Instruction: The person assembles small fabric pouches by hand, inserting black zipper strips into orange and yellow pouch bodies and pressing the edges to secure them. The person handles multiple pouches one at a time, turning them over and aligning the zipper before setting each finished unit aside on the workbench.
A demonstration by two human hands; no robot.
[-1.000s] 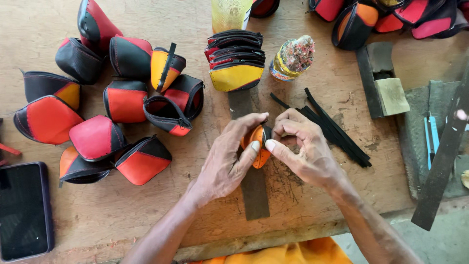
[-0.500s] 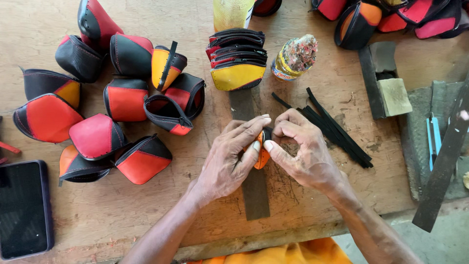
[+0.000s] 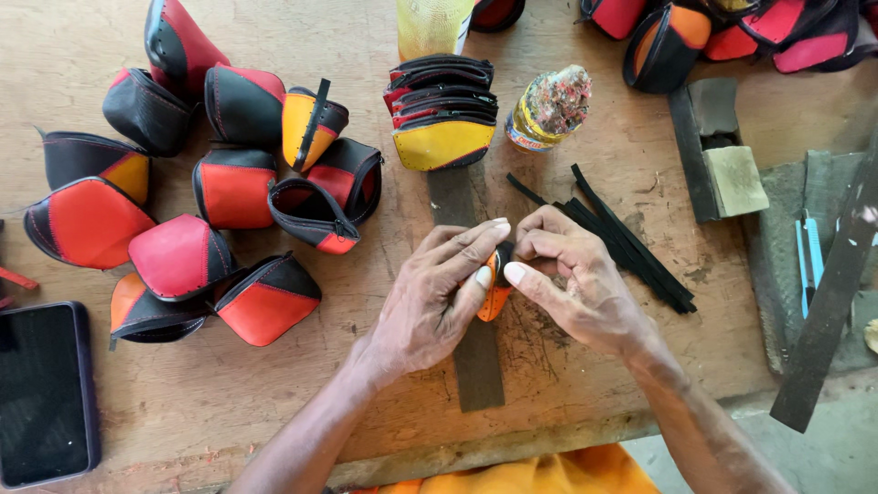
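Ten or so finished red, orange and black leather pouches (image 3: 183,258) lie in a loose heap on the left of the wooden workbench (image 3: 302,402), with one stack of flat pouches (image 3: 442,114), one jar (image 3: 549,114), one bundle of black strips (image 3: 622,240) and one dark phone (image 3: 41,393) about them. One small orange piece (image 3: 495,291) sits over a dark metal strip (image 3: 477,357), pinched between both hands. The left hand (image 3: 430,302) and right hand (image 3: 576,279) have fingers curled close together, thumbs clamped on it
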